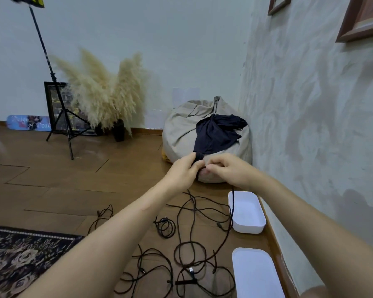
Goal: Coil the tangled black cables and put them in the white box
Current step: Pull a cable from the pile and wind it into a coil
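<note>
Loosely, 1 black cable (232, 203) crosses the white box (249, 228).

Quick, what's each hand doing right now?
Left hand: fingers gripping a coiled black cable.
Right hand: fingers pinching the same cable.

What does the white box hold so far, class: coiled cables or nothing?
Nothing: the white box shows a bare inside, and black cables sprawl on the floor beside it.

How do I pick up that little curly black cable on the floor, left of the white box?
Pinch the little coil across its stacked loops, on a round side, coming straight down from above. It lies flat on the floor with its loops bunched together, so one pinch should lift them all.
</note>
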`<control>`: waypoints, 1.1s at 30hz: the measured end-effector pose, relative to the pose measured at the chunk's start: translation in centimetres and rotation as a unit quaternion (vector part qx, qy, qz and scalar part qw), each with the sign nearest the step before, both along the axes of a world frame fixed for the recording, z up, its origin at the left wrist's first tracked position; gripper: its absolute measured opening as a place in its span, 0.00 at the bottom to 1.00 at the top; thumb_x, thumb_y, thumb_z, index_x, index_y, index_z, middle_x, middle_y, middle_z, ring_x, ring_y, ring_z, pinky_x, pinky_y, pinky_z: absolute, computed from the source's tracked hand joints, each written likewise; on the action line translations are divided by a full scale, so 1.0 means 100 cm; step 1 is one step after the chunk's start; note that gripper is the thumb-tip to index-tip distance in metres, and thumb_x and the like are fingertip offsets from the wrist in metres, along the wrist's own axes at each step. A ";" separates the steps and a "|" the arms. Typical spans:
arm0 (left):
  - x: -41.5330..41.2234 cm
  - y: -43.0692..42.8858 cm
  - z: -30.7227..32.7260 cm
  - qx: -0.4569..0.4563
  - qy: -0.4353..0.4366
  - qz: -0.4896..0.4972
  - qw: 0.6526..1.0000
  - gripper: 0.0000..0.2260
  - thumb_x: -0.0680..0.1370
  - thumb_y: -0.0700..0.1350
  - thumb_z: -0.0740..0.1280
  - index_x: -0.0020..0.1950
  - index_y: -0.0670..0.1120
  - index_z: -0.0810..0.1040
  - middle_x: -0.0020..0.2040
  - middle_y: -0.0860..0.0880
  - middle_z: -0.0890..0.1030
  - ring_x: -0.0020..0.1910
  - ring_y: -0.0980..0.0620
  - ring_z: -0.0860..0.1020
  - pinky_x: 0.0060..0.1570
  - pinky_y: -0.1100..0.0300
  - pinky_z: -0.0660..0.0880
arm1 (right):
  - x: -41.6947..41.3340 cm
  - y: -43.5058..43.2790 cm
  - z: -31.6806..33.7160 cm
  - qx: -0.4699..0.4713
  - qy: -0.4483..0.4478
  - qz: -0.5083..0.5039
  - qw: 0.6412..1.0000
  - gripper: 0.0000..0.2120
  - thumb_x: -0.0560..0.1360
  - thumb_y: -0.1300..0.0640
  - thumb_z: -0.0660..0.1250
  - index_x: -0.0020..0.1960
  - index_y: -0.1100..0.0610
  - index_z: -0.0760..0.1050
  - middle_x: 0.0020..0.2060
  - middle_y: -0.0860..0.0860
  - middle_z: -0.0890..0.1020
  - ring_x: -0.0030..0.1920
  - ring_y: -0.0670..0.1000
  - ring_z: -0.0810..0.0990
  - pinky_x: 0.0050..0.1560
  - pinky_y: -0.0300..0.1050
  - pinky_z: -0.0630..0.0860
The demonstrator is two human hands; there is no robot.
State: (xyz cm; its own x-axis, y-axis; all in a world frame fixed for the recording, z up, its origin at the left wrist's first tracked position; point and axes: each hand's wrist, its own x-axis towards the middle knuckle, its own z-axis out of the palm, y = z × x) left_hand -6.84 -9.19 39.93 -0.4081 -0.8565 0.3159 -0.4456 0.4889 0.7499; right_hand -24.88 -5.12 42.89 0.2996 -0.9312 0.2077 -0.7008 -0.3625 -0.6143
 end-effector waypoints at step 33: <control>-0.007 0.022 0.023 0.115 0.171 -0.189 0.960 0.14 0.83 0.48 0.63 0.50 0.36 0.77 0.42 0.50 0.80 0.49 0.48 0.80 0.63 0.46 0.74 | -0.006 -0.006 -0.039 -0.025 -0.189 -0.071 0.979 0.12 0.85 0.58 0.59 0.53 0.48 0.80 0.36 0.48 0.81 0.35 0.45 0.77 0.37 0.41 0.74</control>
State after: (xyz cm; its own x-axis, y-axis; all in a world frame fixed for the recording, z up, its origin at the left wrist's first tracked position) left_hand -7.51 -6.96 42.22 -0.6095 -0.7308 0.3073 0.0227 0.3714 0.9282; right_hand -25.48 -5.74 38.97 0.0607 -0.9440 0.3244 -0.4724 -0.3135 -0.8237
